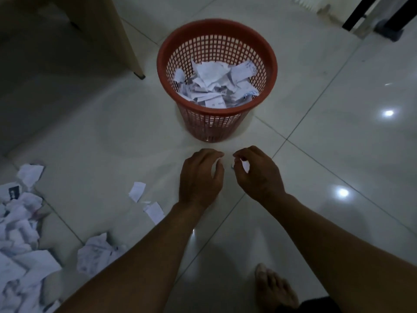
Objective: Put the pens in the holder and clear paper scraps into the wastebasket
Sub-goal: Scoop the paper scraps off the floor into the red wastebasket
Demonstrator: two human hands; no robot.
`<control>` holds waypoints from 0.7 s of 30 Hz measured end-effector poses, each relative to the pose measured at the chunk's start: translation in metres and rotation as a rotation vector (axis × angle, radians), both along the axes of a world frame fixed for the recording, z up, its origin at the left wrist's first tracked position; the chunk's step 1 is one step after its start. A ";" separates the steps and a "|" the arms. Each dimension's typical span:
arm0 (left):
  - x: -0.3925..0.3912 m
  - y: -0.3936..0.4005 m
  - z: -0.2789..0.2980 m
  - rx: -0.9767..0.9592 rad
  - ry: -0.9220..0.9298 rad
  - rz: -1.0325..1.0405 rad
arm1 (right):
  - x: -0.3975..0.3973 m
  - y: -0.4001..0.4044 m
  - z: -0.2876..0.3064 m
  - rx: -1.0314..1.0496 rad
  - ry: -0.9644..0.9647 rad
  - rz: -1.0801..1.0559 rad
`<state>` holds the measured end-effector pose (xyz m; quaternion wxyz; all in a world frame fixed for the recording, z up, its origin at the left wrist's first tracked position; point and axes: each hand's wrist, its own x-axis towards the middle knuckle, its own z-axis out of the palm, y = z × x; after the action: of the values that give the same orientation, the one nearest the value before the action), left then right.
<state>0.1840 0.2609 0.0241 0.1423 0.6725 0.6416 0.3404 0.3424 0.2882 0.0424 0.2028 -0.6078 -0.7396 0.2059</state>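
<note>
Paper clearing is being shown. The tiled floor [338, 154] is being occupied by a red wastebasket [217, 64], already part-filled with scraps, and by a large heap of torn paper [18, 245] lying well apart at lower left. Just before the basket, the left hand [200, 177] is being held loosely curled and empty, while a small scrap [245, 166] is being pinched by the right hand [257, 172]. Next, a lift over the rim is judged necessary. No pens or holder are being shown.
</note>
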 end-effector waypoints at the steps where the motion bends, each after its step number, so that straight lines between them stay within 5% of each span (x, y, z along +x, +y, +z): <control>1: 0.000 -0.001 -0.009 -0.028 0.011 0.004 | 0.000 -0.001 -0.007 -0.025 -0.013 -0.001; 12: 0.012 -0.017 -0.074 -0.223 0.095 -0.028 | 0.005 -0.016 -0.077 -0.325 -0.206 0.059; 21: -0.039 -0.050 -0.085 -0.140 0.140 0.116 | -0.043 -0.034 -0.099 -0.170 -0.105 0.319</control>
<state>0.1451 0.2114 -0.0613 0.1239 0.6446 0.7102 0.2546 0.2991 0.2540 -0.0563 0.0767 -0.5076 -0.8162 0.2651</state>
